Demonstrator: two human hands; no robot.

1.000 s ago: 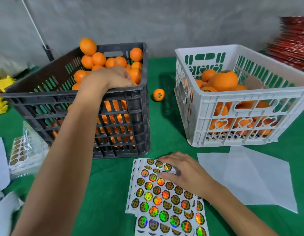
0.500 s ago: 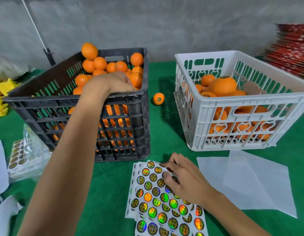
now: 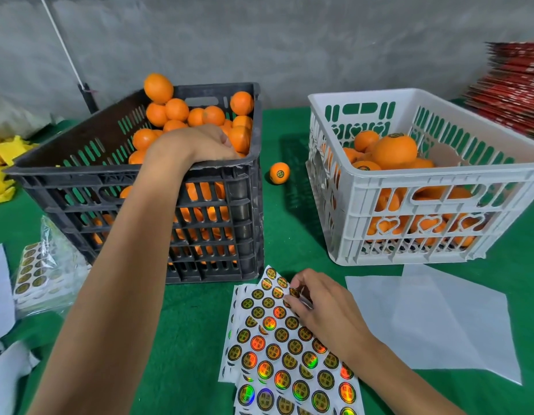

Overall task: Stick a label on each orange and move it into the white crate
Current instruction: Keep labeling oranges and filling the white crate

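My left hand (image 3: 199,145) reaches into the black crate (image 3: 241,211) at its near right corner. Its fingers curl down around an orange among the pile of oranges (image 3: 175,110), and the fingertips are hidden behind the rim. My right hand (image 3: 322,307) pinches a round holographic label (image 3: 294,292) at the top edge of the label sheet (image 3: 277,348) on the green table. The white crate (image 3: 439,181) at the right holds several labelled oranges (image 3: 394,151).
One labelled orange (image 3: 279,173) lies on the green table between the two crates. White backing paper (image 3: 439,324) lies right of the sheet. A plastic bag of label sheets (image 3: 44,274) sits at the left, red cartons (image 3: 511,85) at the far right.
My right hand went from lying flat on the sheet to pinching a label at its top edge. My left hand stayed in the black crate.
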